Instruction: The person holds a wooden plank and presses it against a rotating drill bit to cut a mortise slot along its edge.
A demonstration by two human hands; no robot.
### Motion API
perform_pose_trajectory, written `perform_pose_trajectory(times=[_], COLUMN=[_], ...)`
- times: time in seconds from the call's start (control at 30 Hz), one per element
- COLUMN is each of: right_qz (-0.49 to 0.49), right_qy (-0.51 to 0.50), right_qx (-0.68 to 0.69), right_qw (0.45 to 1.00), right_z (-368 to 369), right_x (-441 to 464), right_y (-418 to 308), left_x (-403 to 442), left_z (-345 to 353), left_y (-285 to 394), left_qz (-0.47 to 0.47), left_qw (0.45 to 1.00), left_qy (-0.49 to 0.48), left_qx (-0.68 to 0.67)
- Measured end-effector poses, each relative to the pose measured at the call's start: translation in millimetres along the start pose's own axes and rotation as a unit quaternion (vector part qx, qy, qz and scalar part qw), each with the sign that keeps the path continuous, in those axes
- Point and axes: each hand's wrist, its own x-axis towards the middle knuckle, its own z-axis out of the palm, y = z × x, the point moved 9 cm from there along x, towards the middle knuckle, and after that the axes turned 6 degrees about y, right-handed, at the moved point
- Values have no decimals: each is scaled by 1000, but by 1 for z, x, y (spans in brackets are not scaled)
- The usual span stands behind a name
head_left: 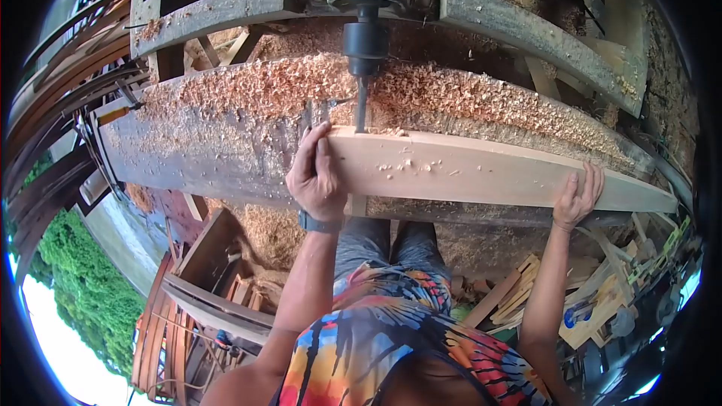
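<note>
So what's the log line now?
left hand: on wooden board, left end | right hand: on board, rightward | drill bit: at back edge

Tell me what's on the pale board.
Wood chips dot the pale board; the left hand holds its left end, the right hand rests toward its right end, and the drill bit meets its far edge. Wood under the hands is hidden.

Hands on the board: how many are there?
2: the left hand at the left end of the board, beside the drill bit; the right hand toward its right end.
</note>
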Motion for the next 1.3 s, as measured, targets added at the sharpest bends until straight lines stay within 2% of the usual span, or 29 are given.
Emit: perform_pose_trajectory(times=[0.13, 0.37, 0.4, 0.5, 0.53, 0.7, 0.9, 1.23, 1.3], right_qz=[11, 32, 31, 25, 19, 9, 6, 31, 35], right_qy=[-1, 1, 6, 2, 2, -22, -15, 8, 4], right_qx=[12, -14, -13, -9, -4, 18, -4, -9, -11], right_qw=[1000, 999, 999, 1000, 1000, 1000, 1000, 999, 999], right_z=[-1, 10, 11, 6, 3, -6, -2, 12, 8], right_x=[-3, 14, 15, 9, 4, -18, -13, 10, 8], right_y=[4, 3, 3, 2, -2, -5, -1, 6, 3], left_x=[3, 36, 38, 31, 23, -25, -9, 42, 33], left_z=[-2, 17, 17, 11, 7, -26, -18, 18, 11], left_y=[-6, -5, 1, 9, 10, -17, -10, 5, 4], left_qz=[22, -15, 3, -27, 33, -6, 23, -5, -2], left_qw=[999, 999, 1000, 999, 999, 998, 998, 999, 1000], left_qy=[7, 19, 15, 9, 14, 8, 5, -3, -7], left_qx=[26, -34, -18, 46, 23, 54, 66, -33, 19])
